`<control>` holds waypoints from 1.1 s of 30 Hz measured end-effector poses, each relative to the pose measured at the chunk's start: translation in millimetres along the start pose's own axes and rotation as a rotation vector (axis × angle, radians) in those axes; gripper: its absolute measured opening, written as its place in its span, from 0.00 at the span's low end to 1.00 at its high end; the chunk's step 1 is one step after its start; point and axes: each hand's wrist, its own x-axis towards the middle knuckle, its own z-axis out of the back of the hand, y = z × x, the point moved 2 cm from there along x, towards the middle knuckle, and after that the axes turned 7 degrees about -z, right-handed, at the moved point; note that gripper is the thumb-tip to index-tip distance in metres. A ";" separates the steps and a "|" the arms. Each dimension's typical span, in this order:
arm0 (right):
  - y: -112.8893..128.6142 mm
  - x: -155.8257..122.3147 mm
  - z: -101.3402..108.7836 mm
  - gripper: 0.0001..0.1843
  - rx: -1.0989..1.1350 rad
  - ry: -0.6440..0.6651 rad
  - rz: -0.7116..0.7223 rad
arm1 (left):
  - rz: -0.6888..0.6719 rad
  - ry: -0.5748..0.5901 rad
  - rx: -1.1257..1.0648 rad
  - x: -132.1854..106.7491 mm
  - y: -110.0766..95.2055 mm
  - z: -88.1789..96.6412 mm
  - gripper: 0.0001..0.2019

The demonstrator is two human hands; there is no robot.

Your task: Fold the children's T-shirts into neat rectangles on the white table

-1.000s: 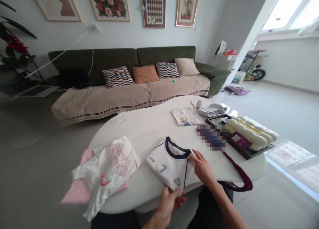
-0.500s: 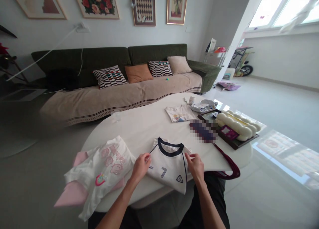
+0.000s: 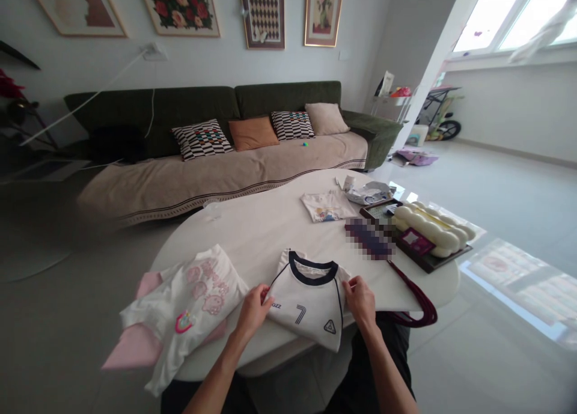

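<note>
A white T-shirt (image 3: 311, 306) with a dark navy collar and the number 7 lies folded at the near edge of the table, its lower corner hanging over. My left hand (image 3: 256, 306) pinches the shirt's left side. At the right shoulder, my right hand (image 3: 360, 295) has its fingers closed on the fabric. To the left lies a loosely spread white top (image 3: 211, 288) with pink pictures, and pink cloth (image 3: 137, 348) shows beneath it. Farther back rests a folded white shirt (image 3: 328, 207) with a coloured print.
The white table (image 3: 252, 228) has a curved edge. On its right are a dark tray (image 3: 419, 261) with a cream bubble-shaped object (image 3: 428, 225), a crumpled plastic bag (image 3: 369, 193) and a maroon strap (image 3: 426, 312) hanging over the edge. A green sofa (image 3: 288, 92) stands behind.
The collar of the navy-trimmed T-shirt looks a little flatter and wider, and my right hand has shifted slightly at its shoulder. The whole view has moved slightly.
</note>
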 end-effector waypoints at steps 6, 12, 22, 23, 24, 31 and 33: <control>-17.5 -42.1 -6.9 0.18 -0.065 0.116 0.056 | 0.062 0.071 0.051 -13.4 -9.1 5.2 0.10; -45.1 -66.5 -26.5 0.20 0.376 0.342 -0.032 | 0.190 0.163 -0.208 -25.1 -14.3 1.7 0.12; -17.3 -33.5 -13.5 0.21 0.816 0.632 -0.343 | 0.396 0.287 -0.804 -2.8 -37.8 -5.5 0.30; -16.8 -28.5 -15.0 0.20 0.813 0.610 -0.320 | 0.426 0.302 -0.849 -2.4 -39.7 -7.3 0.34; -17.3 -23.9 -16.2 0.20 0.805 0.592 -0.294 | 0.453 0.317 -0.889 -2.9 -41.1 -9.1 0.36; -22.2 -5.2 -2.0 0.19 0.737 0.680 -0.173 | 0.538 0.432 -0.943 -14.3 -51.3 -15.7 0.41; -16.7 0.8 7.5 0.20 0.722 0.708 -0.170 | 0.523 0.467 -0.980 -12.6 -57.8 -16.5 0.41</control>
